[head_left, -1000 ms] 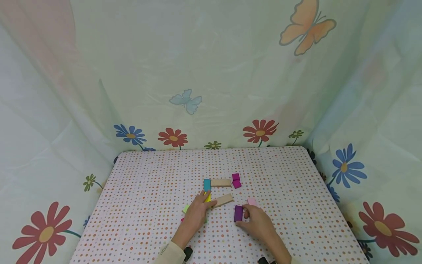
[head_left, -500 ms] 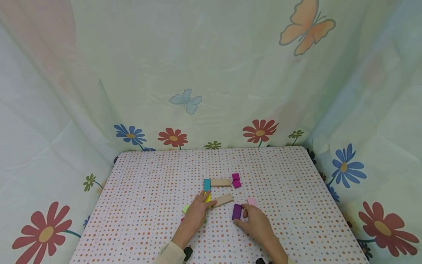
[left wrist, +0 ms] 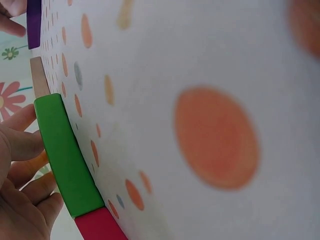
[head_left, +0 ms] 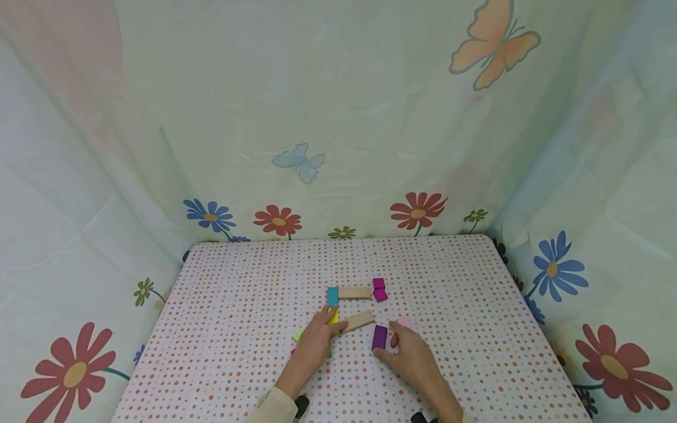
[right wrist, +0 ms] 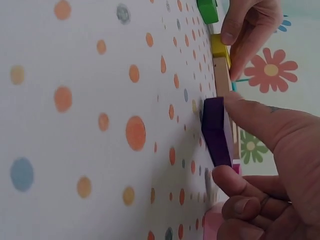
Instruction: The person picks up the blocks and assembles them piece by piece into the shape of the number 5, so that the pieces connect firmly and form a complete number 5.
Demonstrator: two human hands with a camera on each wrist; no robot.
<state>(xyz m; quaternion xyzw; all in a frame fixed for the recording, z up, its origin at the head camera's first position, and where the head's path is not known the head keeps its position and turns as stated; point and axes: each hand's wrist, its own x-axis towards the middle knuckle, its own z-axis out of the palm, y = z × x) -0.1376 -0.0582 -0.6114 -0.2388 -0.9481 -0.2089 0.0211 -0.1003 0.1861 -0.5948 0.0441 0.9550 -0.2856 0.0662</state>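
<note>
Just right of the slanted wooden plank (head_left: 359, 321), we see the purple rectangular block (head_left: 379, 338) on the dotted tabletop (head_left: 254, 317); the right hand (head_left: 411, 353) has its thumb at the near end, forefinger by the far corner, though we cannot tell whether they pinch. We'd do best with light, level pressure on its 2 ends. The left hand (head_left: 314, 339), fingers extended, partly hides the yellow block (head_left: 333, 316); the red block (left wrist: 100, 227) is cut off in the left wrist view.

Soft, slightly dim light falls evenly across the curtain (head_left: 222, 106). A diffuse shadow darkens the counter (right wrist: 137, 220) near the right hand (right wrist: 280, 170); in the left wrist view, the closest dots (left wrist: 307, 27) blur.
</note>
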